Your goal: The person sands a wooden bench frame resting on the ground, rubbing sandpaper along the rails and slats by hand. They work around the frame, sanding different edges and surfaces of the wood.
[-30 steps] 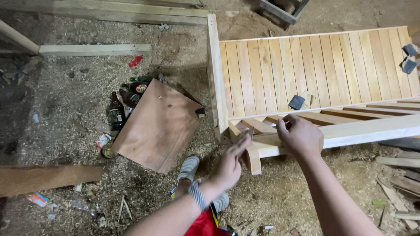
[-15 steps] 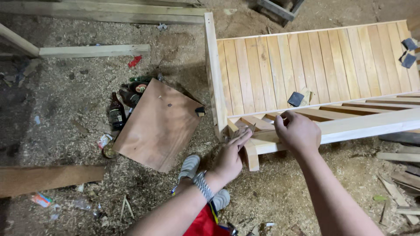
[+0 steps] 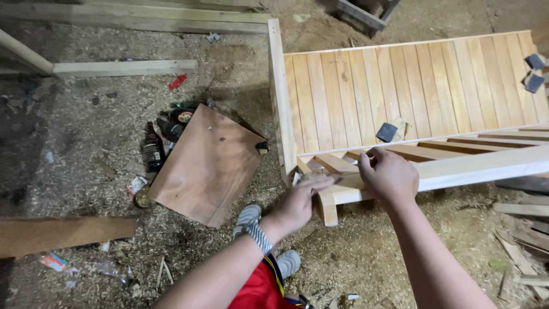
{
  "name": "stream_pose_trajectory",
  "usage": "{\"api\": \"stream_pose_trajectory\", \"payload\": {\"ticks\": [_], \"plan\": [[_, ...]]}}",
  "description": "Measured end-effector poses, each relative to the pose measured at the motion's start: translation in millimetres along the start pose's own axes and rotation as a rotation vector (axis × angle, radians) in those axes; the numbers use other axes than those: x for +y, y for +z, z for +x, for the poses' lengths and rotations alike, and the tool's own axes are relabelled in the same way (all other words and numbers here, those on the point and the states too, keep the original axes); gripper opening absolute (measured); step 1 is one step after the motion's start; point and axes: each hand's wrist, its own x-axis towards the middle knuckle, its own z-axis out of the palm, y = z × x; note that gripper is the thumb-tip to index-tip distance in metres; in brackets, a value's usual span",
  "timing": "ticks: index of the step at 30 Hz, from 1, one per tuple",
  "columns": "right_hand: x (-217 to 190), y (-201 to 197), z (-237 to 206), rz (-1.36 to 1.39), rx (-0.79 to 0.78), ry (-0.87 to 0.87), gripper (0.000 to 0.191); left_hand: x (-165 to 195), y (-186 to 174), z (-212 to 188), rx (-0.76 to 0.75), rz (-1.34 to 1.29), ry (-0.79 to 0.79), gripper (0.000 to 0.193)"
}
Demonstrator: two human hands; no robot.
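Right hand [image 3: 390, 176]: fingers curled, closed over the near rail [image 3: 457, 170] of a pale wooden frame, close to its left end; whether something small sits inside the grip, cannot tell. Placement reads as steadying the rail.
Left hand [image 3: 302, 200]: flat, fingers straight and together, nothing held; fingertips lie on the joint where the rail meets the curved leg [image 3: 327, 207]. Judged: pressing or feeling the surface rather than gripping.
Rail: runs from the hands off to the right, slightly raised above the floor, with angled slats [image 3: 337, 163] just behind it.
Panel [image 3: 412, 86]: slatted board, far side of the rail, lying flat, framed on its left by an upright post [image 3: 277, 97]. Likely laid down so the near edge is in easy reach.
Pads: one dark sanding block [image 3: 387, 132] on the panel, near the right hand; two more [image 3: 534, 71] at the far right edge.
Board [image 3: 206, 166]: brown sheet, left of the frame, lying over bottles [image 3: 153, 150] and cans.
Floor [image 3: 86, 171]: thick with sawdust; loose timber [image 3: 123, 67] far left, plank [image 3: 63, 234] near left, offcuts near right.
Shoes [image 3: 247, 220]: grey pair, just below the left hand, close to the leg.
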Motion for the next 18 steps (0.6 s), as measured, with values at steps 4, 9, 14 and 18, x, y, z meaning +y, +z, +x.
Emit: {"api": "stream_pose_trajectory", "payload": {"ticks": [4,9,14,18], "plan": [[-1,-1,-1,0.038,0.005,-0.002,0.04,5,1,-37,0.049,-0.122,0.09,0.065],[1,-1,0,0.043,0.013,0.023,0.039,-38,9,-1,-0.012,-0.436,-0.181,0.05],[4,1,0,0.04,0.058,0.007,0.039,-70,15,47,-0.01,-1.278,-0.498,0.032],[7,3,-2,0.04,0.091,-0.01,0.037,-41,-1,4,-0.171,-0.061,-0.129,0.048]]}}
